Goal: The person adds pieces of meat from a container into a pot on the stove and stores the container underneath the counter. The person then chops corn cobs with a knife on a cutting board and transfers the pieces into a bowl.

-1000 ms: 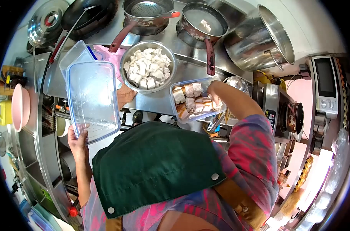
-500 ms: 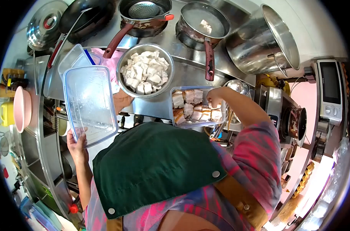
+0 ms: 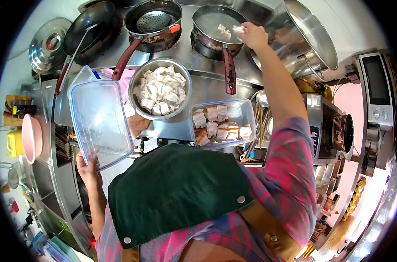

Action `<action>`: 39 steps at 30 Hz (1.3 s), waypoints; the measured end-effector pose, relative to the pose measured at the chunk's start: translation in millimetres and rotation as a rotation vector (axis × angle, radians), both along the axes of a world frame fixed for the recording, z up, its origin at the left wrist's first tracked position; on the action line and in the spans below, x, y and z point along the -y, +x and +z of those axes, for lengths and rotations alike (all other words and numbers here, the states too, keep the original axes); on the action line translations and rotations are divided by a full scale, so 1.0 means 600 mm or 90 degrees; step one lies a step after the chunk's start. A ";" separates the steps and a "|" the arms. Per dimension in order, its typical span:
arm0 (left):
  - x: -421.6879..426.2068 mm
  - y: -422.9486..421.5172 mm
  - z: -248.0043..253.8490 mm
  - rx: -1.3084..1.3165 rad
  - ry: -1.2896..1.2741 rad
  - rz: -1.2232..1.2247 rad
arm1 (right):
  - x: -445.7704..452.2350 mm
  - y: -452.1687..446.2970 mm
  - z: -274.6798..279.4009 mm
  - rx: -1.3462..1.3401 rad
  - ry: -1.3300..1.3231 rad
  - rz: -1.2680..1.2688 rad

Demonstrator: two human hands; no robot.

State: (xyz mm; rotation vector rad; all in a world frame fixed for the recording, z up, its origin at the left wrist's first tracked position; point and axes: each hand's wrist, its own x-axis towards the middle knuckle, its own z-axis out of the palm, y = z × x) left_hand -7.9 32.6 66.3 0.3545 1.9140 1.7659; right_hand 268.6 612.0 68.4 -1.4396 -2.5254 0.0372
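Note:
My left hand grips the lower edge of a clear rectangular plastic lid with a bluish rim, held tilted at the left. My right hand reaches to the back, its fingers pinched on a pale piece of pork belly over the right rim of a saucepan. Cloudy liquid fills that saucepan, and another meat piece shows in it. Below my right forearm, a clear plastic container holds several chunks of pork belly. A metal bowl stands to its left, heaped with pale cut pieces.
A pan with a perforated ladle, a dark wok and a metal lid stand at the back left. A tall steel pot is beside my right hand. Near the bowl, a partly hidden brownish shape may be another person's hand.
My right hand has moved from the pork container up to the saucepan, now with a piece of pork belly in its fingers. My left hand still holds the lid in about the same place.

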 end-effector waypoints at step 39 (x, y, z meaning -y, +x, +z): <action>0.072 0.002 -0.047 0.024 0.063 0.176 | 0.296 0.227 -0.310 0.580 -1.151 0.170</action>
